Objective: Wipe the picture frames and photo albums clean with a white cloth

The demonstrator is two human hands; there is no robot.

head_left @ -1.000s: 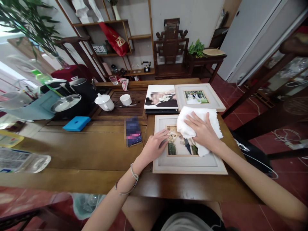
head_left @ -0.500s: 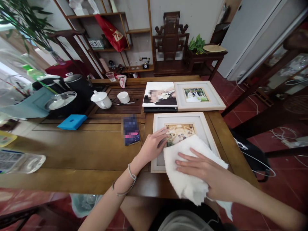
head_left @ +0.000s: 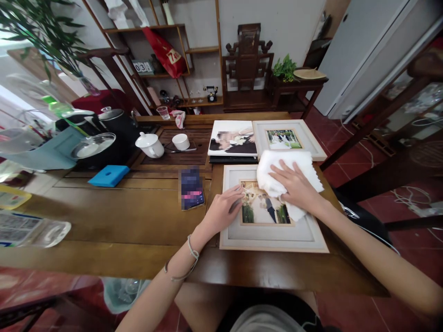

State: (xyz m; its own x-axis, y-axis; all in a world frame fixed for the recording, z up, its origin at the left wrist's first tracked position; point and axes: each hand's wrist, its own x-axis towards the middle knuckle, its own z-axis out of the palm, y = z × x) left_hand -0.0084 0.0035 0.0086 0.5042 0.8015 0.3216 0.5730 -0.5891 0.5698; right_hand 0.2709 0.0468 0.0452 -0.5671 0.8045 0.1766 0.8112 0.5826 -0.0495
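Observation:
A picture frame (head_left: 238, 240) with a pale wooden border and a wedding photo lies flat on the table before me. Resting on its left side is my left hand (head_left: 226, 207), fingers stretched out, the tips near the photo's upper left corner. My right hand (head_left: 294, 182) presses a white towel (head_left: 270, 161) down on the frame's upper right part, moving it with the fingers on top. The towel hides that corner of the frame and touches the lower edge of a second framed photo (head_left: 308, 133) behind it.
Left of the second frame lies a stack of photo panels (head_left: 235, 138). A phone (head_left: 192, 189) is left of my left hand. Farther left are a blue block (head_left: 109, 176), a lidded white teapot (head_left: 150, 145), a white cup (head_left: 180, 141) and a clear plastic pack (head_left: 38, 230).
My right hand has slid the towel from the frame's lower right up to its upper right, uncovering more of the photo. My left hand stays on the frame's left side.

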